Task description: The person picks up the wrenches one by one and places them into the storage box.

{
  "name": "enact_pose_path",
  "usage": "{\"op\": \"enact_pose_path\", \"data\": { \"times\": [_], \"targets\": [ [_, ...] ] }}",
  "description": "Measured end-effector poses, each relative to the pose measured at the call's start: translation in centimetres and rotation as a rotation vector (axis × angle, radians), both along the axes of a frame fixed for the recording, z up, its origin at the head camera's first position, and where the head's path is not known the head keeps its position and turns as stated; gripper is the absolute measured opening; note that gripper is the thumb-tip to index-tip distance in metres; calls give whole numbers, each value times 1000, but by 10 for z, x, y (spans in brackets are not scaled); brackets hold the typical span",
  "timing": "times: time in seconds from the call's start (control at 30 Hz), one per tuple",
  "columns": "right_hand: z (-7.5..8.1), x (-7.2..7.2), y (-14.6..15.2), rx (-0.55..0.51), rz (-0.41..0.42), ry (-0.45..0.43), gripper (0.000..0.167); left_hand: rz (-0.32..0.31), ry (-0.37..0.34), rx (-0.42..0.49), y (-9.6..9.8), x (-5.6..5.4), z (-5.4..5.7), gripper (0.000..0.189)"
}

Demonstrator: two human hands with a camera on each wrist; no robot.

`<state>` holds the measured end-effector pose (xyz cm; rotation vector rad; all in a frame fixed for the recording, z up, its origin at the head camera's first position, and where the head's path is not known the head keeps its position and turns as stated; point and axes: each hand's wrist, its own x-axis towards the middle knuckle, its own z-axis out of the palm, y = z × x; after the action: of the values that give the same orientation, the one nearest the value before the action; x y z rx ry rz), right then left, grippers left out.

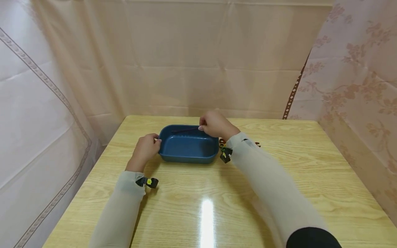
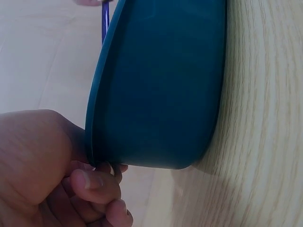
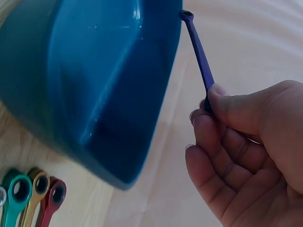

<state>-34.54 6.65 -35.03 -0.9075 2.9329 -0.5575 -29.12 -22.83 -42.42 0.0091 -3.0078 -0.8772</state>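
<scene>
A deep blue plastic basin (image 1: 189,148) stands on the table. At its left end my left hand (image 1: 145,150) grips the rim, thumb on the near side and fingers curled around the edge. Thumb and fingers of my right hand (image 1: 217,124) pinch one end of a purple wrench (image 3: 201,59) above the basin's far right side. The wrench's ring end points left, overlapping the basin's rim in the right wrist view. Its other end is hidden in the fingers.
Right of the basin, partly behind the right sleeve, lie several ring-ended wrenches, among them a green wrench (image 3: 18,191), a gold wrench (image 3: 38,187) and a red wrench (image 3: 54,196). Behind the wooden table (image 1: 173,206) hangs a beige cloth (image 1: 186,62).
</scene>
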Motion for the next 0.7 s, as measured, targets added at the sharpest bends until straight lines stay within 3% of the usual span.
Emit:
{"op": "enact_pose_path", "data": {
  "times": [0.43, 0.7],
  "targets": [
    [-10, -9, -29, 54, -80, -37, 13, -5, 2, 5, 0, 0, 2, 43],
    [-22, -11, -37, 82, -117, -96, 21, 7, -1, 4, 1, 1, 2, 43]
  ]
}}
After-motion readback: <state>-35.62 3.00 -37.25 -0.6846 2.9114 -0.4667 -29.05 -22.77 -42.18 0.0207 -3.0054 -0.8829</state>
